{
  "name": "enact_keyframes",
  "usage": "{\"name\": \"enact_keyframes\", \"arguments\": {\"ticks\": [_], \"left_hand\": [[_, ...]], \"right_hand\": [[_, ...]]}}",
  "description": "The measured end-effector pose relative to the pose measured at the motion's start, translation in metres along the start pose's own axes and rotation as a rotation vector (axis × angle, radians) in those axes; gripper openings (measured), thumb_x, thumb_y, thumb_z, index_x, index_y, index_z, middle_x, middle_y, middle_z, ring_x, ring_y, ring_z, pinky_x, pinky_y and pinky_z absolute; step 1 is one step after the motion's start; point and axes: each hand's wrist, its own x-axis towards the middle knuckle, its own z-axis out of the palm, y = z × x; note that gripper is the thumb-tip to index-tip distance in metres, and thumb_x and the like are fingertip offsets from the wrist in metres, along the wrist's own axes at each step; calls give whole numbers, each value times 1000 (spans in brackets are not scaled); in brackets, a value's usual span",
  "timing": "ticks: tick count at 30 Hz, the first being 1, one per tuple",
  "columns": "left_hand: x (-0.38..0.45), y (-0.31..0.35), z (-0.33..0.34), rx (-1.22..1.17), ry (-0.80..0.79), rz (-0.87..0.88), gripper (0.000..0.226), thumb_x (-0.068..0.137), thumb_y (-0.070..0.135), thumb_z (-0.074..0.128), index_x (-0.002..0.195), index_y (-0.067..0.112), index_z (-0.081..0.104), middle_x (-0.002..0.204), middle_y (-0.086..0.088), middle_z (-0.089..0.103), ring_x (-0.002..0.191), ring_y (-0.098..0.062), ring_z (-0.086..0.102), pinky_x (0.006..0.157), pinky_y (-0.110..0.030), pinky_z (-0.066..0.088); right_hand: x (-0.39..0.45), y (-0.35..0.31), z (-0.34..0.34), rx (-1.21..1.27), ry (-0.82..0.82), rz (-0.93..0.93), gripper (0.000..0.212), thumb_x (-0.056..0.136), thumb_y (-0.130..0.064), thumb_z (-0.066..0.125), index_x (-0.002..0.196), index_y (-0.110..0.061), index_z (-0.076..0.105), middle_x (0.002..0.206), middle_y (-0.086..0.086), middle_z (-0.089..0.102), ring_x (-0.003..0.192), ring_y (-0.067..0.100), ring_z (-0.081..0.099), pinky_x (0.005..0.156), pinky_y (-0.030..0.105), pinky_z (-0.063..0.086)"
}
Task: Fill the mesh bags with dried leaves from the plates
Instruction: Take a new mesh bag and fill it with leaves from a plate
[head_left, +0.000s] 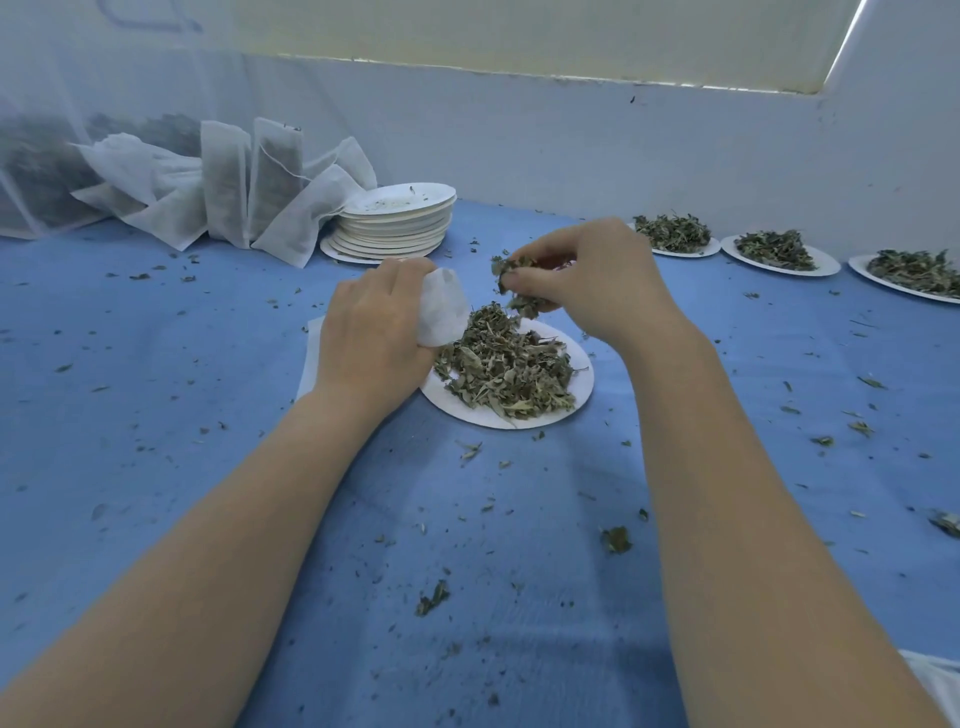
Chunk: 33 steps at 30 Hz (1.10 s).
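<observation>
Blue tabletop (208, 441); left hand (369, 332) gripping mesh bag (441, 306) upright, right hand (587, 280) pinching dried leaves (514, 291) beside it.

Two bare forearms in view — no sleeves, watch, rings or gloves on either. Left hand (371, 332) and right hand (597, 283) both uncovered. White cloth (935, 680) — maybe clothing — at near right edge.
</observation>
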Motion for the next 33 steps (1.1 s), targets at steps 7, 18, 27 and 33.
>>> {"name": "enact_keyframes", "arguments": {"ticks": [7, 18, 27, 33], "left_hand": [[2, 7, -2, -71, 9, -89, 48, 76, 29, 66, 113, 1, 56, 105, -16, 61, 96, -36, 56, 81, -41, 35], [0, 8, -6, -27, 4, 82, 49, 74, 32, 47, 104, -4, 60, 86, -17, 63, 76, -36, 61, 69, -39, 43], [-1, 13, -6, -129, 53, 25, 48, 73, 34, 47, 105, 1, 61, 91, -13, 65, 81, -34, 61, 72, -40, 43], [-2, 17, -4, -173, 45, 2, 48, 70, 28, 59, 109, -1, 60, 95, -14, 65, 85, -34, 60, 76, -38, 40]], "right_hand": [[0, -9, 18, -32, -112, -109, 12, 74, -20, 77, 85, -24, 76, 72, -9, 66, 65, 4, 58, 56, 7, 41], [-5, -19, 23, -67, -293, -190, 19, 80, -13, 62, 94, -16, 74, 72, 11, 63, 62, 9, 45, 58, 16, 39], [0, -13, 25, 93, -116, -97, 19, 75, -15, 73, 92, -20, 71, 72, -14, 61, 61, -7, 54, 55, 3, 38], [-1, -14, 24, 17, -120, -140, 14, 73, -14, 74, 82, -25, 70, 71, -11, 67, 67, 0, 59, 58, 7, 44]]}}
